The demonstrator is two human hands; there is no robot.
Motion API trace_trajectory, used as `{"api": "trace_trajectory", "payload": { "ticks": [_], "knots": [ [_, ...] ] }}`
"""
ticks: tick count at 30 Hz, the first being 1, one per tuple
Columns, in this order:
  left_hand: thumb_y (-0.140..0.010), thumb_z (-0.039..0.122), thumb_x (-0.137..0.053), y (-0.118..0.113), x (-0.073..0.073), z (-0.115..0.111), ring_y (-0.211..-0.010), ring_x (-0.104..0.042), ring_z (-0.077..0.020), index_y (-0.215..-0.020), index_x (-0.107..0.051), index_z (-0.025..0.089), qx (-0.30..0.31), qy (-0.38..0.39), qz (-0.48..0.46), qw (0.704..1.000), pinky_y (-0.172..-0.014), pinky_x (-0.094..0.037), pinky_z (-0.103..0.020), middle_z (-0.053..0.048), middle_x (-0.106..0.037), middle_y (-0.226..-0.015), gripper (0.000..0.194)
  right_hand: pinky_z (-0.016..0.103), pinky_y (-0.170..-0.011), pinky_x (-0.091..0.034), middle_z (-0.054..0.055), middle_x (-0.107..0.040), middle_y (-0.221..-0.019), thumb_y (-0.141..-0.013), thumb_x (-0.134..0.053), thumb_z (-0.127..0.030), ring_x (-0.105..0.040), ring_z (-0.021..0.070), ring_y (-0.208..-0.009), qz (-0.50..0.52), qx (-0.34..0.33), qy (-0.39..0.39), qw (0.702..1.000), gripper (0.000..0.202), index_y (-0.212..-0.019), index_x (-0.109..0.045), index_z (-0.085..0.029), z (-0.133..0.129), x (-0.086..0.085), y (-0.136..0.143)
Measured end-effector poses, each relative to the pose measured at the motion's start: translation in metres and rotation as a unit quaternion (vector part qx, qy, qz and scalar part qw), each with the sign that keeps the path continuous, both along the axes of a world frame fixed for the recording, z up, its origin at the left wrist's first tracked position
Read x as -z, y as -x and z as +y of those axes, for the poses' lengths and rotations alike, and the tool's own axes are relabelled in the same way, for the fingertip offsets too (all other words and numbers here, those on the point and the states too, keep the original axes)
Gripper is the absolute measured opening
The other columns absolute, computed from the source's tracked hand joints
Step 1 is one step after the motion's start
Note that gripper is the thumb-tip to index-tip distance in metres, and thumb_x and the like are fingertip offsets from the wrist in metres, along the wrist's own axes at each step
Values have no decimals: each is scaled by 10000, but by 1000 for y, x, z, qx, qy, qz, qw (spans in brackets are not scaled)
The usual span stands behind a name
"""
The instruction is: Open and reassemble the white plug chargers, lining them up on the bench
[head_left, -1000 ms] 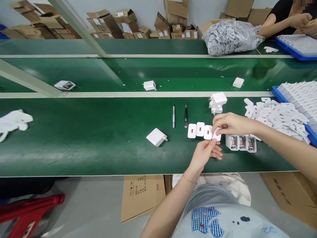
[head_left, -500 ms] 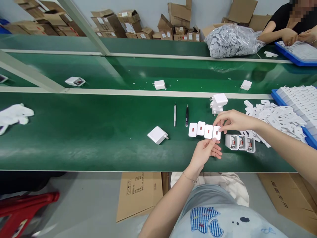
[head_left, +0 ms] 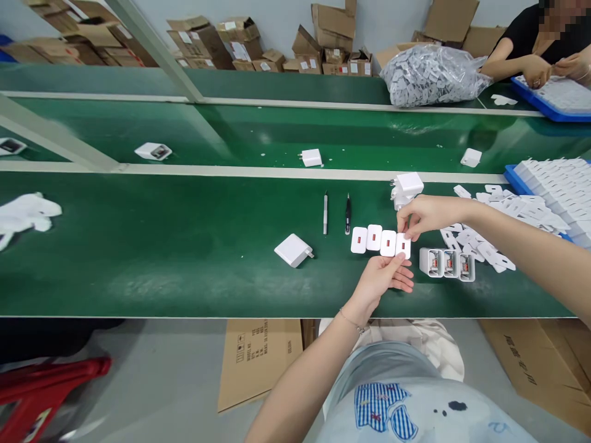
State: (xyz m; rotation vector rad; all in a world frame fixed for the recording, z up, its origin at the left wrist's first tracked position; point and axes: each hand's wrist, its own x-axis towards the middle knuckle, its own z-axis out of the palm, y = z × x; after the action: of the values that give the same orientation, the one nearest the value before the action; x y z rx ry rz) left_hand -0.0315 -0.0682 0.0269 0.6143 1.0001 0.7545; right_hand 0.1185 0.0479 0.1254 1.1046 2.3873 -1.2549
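A pen (head_left: 325, 213) and tweezers (head_left: 348, 214) lie side by side on the green bench (head_left: 184, 271).

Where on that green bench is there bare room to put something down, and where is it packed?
Bare green lies between the white cloth and the lone charger, and along the near edge below it. It is crowded on the right: the capped row under the left hand and right hand, three open chargers, loose white parts, blue tray.

Bright, even overhead light; soft glare streaks the green tabletop (head_left: 184, 258). Shadows are faint. Wide-angle bending curves the edges, and the red stool (head_left: 46, 394) blurs at the corner.
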Motion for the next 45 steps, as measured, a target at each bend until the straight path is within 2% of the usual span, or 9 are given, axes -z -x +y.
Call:
{"api": "trace_trajectory", "payload": {
  "ticks": [5,9,16,21,24,29,33,40,45],
  "knots": [
    [-854,330,-664,8,0,6,-517,-642,-124,-768,-693,63,18,29,-28,999,-539,-557,-223,-88,-692,-652,283,303,-730,-576,55,-724,-887,-707,-716,-489,-713,187,-788,-4,13,93,996,340,-775,-636,-165,17,2,9],
    [-848,315,-671,11,1,10,-544,-656,-134,-760,-708,61,26,41,-38,998,-599,-582,-249,-109,-712,-683,271,312,-708,-583,40,-720,-857,-671,-748,-489,-713,188,-759,-24,4,104,994,339,-748,-643,-176,23,3,16],
    [-835,323,-688,13,-2,9,-569,-681,-153,-748,-703,56,29,46,-30,998,-591,-587,-242,-112,-709,-670,282,281,-588,-541,14,-713,-809,-734,-704,-340,-703,179,-640,-98,-60,35,993,187,-682,-625,-179,26,-1,32],
    [-852,330,-667,11,-4,8,-583,-688,-163,-758,-698,65,26,33,-18,999,-606,-592,-259,-111,-712,-673,283,312,-681,-543,20,-732,-872,-721,-709,-359,-710,190,-742,-94,-35,54,993,196,-802,-655,-189,21,-2,23],
    [-873,306,-640,9,-6,7,-570,-686,-162,-750,-685,61,26,24,-5,999,-587,-587,-253,-98,-701,-649,278,313,-722,-516,5,-737,-872,-690,-731,-272,-695,197,-837,-113,-46,7,992,212,-875,-658,-199,17,-4,20],
    [-892,283,-608,3,-7,3,-507,-660,-153,-718,-649,57,0,-6,38,999,-537,-569,-253,-76,-669,-590,288,280,-594,-432,0,-706,-903,-689,-725,-195,-645,188,-773,-215,-90,-97,968,233,-910,-648,-196,10,-11,34],
    [-909,269,-576,-1,-5,0,-477,-640,-137,-699,-625,62,-6,-44,59,997,-505,-551,-236,-56,-648,-563,299,276,-597,-407,27,-678,-964,-718,-711,-190,-625,201,-825,-251,-102,-102,957,276,-980,-628,-182,6,-15,40],
    [-913,258,-566,-5,-4,-4,-471,-624,-111,-710,-624,66,-27,-88,74,993,-505,-537,-206,-39,-631,-567,285,291,-693,-460,32,-689,-1062,-773,-663,-240,-644,209,-936,-200,-49,-84,975,284,-1046,-599,-199,-4,-8,24],
    [-895,369,-567,10,-7,-20,-454,-582,-101,-779,-651,85,48,-162,119,978,-445,-490,-203,-41,-633,-620,319,341,-883,-498,69,-614,-1278,-825,-588,-387,-605,237,-1124,-67,9,-99,993,424,-1202,-597,-193,-13,-22,-9]
  ]
}}
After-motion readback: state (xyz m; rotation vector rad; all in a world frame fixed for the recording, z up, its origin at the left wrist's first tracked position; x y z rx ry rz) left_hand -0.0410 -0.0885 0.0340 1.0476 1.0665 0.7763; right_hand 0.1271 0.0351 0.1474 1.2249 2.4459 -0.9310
